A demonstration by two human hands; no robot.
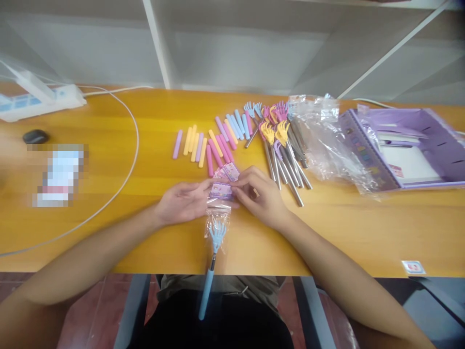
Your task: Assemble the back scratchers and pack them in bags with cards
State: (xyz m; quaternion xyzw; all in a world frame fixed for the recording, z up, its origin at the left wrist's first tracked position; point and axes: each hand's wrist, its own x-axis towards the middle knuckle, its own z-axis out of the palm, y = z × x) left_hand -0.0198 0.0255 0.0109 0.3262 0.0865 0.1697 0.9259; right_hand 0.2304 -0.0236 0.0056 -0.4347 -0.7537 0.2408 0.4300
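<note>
A light-blue back scratcher (217, 236) with a hand-shaped head is inside a clear plastic bag (210, 220); its blue handle hangs past the table's front edge. At the top of the bag lies a purple printed card (221, 191). My left hand (185, 201) holds the bag's top from the left, fingers reaching behind it. From the right, my right hand (259, 195) pinches the card's edge between thumb and finger. Just beyond my hands is a small pile of pink printed cards (228, 171).
Loose coloured handle tubes (203, 152) lie behind the cards. Several scratcher heads on metal rods (286, 160) are heaped to their right, beside empty clear bags (327, 150) and a purple box (395, 177). At left are a phone (63, 169), a mouse (35, 136), a cable (136, 140) and a power strip (69, 99).
</note>
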